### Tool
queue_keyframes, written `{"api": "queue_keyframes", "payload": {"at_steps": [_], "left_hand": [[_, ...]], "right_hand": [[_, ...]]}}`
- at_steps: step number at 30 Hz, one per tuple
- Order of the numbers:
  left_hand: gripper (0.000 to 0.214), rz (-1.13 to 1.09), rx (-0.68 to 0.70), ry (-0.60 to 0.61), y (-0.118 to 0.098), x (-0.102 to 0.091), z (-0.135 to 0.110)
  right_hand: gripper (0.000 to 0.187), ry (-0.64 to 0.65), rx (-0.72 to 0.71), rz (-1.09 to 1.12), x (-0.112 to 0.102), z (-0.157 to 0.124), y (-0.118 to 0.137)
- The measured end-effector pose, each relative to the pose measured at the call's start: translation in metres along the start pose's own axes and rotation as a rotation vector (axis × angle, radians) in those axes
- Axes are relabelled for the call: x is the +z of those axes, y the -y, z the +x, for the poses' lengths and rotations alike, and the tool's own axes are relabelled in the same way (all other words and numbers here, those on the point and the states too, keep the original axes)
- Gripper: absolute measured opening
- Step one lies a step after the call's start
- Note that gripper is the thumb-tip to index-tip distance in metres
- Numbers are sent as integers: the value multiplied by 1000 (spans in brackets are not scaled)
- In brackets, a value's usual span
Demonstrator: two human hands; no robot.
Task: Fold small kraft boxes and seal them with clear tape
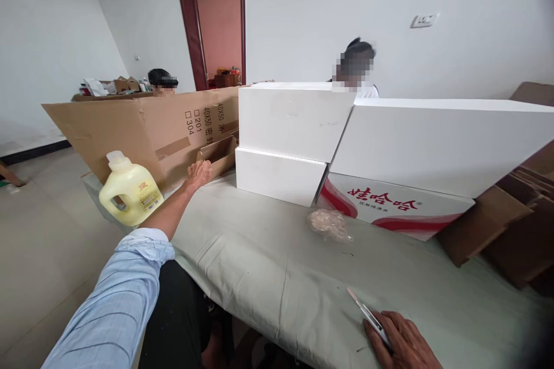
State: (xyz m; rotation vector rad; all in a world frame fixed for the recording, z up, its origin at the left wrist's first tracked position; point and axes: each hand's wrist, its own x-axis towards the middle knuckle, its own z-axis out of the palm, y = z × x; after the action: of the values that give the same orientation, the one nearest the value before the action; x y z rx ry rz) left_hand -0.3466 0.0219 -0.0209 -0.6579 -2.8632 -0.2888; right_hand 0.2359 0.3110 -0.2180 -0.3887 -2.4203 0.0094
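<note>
My left hand (199, 174) reaches forward past a jug, its fingers closed at the near edge of a small open cardboard box (225, 157). The yellow jug (130, 189) with a white cap and a handle stands close to my left forearm. At the lower right, my right hand (400, 341) rests low over the cloth-covered table (264, 248). It is closed on a utility knife (369, 318), whose tip points up and to the left. A crumpled clear plastic bag (329, 225) lies between the two hands, farther back.
A large brown carton (173, 121) stands at the back left. White boxes (294, 121) are stacked across the middle, one on a red-and-white printed carton (389, 202). Brown cardboard (489, 219) leans at the right. Two people sit behind the boxes.
</note>
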Motion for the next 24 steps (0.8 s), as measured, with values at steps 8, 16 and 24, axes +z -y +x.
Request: {"api": "queue_keyframes", "payload": {"at_steps": [8, 16, 24], "left_hand": [[25, 29, -17, -81, 26, -21, -69], [25, -44, 67, -156, 73, -42, -177], [37, -494, 361, -192, 74, -52, -244]], "right_hand": [[41, -54, -18, -4, -4, 4, 6], [65, 51, 113, -51, -1, 2, -12], [66, 101, 157, -49, -24, 11, -17]]}}
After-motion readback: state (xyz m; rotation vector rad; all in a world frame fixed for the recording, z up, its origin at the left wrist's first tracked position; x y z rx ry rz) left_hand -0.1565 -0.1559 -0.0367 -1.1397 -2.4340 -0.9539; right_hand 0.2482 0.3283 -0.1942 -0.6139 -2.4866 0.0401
